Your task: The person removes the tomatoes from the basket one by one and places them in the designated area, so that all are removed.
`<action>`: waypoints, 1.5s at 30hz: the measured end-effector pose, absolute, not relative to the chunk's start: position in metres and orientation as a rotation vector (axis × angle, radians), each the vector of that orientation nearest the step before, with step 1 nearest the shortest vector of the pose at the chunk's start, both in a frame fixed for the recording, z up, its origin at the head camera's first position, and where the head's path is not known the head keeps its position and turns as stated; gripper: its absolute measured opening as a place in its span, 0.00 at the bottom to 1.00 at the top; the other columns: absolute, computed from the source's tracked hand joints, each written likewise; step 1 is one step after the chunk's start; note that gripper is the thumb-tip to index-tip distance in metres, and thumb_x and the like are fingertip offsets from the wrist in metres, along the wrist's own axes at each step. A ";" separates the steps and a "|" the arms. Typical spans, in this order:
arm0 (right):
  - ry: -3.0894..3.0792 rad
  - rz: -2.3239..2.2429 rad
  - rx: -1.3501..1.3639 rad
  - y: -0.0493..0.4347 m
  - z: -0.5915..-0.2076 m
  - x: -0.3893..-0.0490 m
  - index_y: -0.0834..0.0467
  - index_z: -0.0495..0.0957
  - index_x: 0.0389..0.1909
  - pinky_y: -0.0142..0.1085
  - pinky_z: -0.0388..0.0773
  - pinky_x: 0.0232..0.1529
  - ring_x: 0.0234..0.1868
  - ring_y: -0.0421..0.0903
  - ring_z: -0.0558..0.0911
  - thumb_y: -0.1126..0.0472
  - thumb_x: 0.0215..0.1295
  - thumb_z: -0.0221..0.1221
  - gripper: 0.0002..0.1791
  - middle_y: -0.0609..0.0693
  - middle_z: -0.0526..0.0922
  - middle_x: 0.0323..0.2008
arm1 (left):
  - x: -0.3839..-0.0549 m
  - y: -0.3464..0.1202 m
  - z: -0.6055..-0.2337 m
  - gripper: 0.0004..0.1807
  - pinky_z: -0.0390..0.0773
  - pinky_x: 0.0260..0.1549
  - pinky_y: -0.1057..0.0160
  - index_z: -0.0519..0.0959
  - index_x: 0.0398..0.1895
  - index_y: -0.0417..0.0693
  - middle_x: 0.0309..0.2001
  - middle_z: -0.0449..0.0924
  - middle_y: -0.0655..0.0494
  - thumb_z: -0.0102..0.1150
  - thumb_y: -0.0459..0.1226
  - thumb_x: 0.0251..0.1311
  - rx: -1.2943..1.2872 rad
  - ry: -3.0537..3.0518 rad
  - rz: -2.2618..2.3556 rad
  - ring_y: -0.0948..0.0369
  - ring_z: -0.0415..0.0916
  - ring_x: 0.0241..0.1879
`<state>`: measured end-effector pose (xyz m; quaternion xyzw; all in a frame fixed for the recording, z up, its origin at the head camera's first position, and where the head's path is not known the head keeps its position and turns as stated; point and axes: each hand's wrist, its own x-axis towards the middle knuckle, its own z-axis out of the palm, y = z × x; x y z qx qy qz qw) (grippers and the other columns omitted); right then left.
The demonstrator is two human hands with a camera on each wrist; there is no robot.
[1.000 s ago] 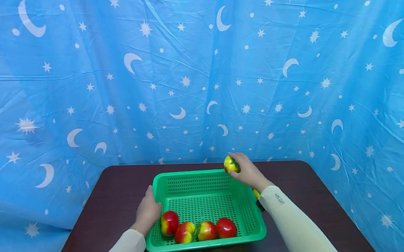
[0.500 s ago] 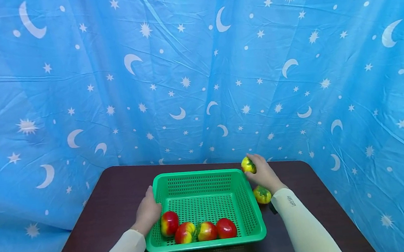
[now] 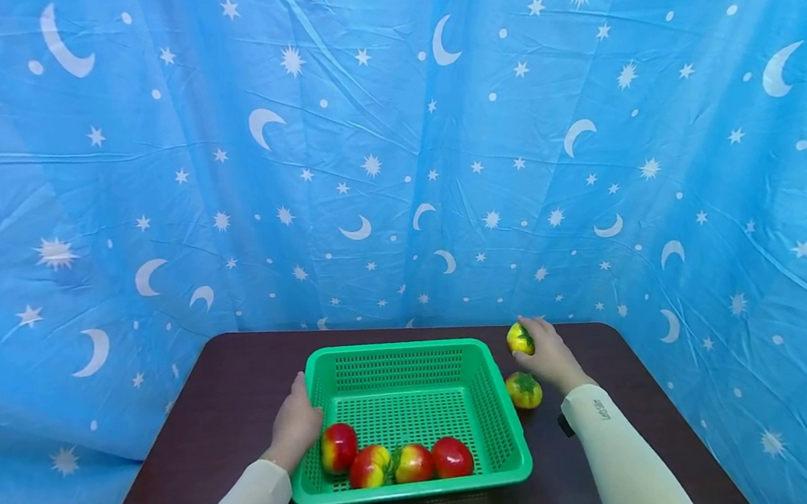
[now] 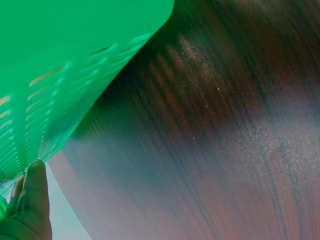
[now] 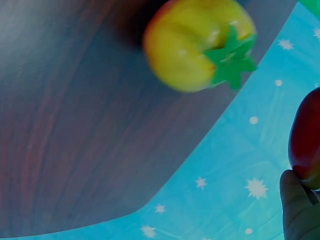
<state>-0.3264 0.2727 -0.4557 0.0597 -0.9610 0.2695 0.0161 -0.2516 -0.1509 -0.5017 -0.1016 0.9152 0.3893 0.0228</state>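
Note:
My right hand (image 3: 553,360) grips a yellow-and-red toy tomato (image 3: 519,339) by the table's far right. In the right wrist view, that held tomato (image 5: 306,140) shows as a dark red side at the right edge, with a fingertip under it. Just nearer to me lies another yellow tomato (image 3: 524,390) with a green star-shaped top, next to the green basket (image 3: 432,486). My left hand (image 3: 296,422) holds the basket's left side, fingers along the outer wall; its thumb is hidden. Inside, along the near wall, sit several red-and-yellow tomatoes (image 3: 452,456).
The dark brown table (image 3: 239,390) has rounded far corners. Behind it and on both sides hangs a blue curtain (image 3: 392,161) with white moons and stars. The basket takes up the table's middle, its perforated walls rising around the tomatoes.
My right hand has carried its tomato from over the basket's far right corner rightward and down toward the table, uncovering the other tomato. My left hand and the basket have stayed in place.

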 end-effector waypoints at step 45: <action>-3.039 0.749 -0.213 0.301 -0.501 -0.313 0.60 0.55 0.71 0.60 0.72 0.53 0.57 0.68 0.68 0.59 0.60 0.60 0.39 0.70 0.56 0.66 | -0.253 -0.151 -0.504 0.43 0.68 0.58 0.38 0.37 0.74 0.37 0.69 0.57 0.33 0.50 0.31 0.62 -0.330 2.840 1.210 0.38 0.61 0.64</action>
